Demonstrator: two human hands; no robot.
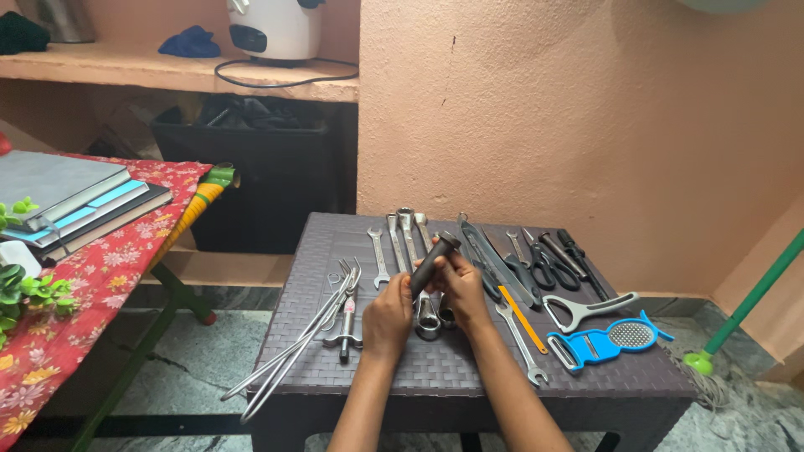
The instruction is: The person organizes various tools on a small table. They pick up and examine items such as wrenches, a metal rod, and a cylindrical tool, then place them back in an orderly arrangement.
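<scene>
My left hand (387, 316) fingers curled round the dark tool handle (431, 263), right hand (463, 289) fingers pinching its upper end, above the worktop (469, 368) wrenches (402, 238)

My left hand (388, 318) covers the lower end of the dark handle (432, 262); both forearms run off the bottom edge. Spanner heads (428, 325) lie partly hidden beneath my right hand (461, 289). The white appliance (275, 27) is cropped above.
</scene>
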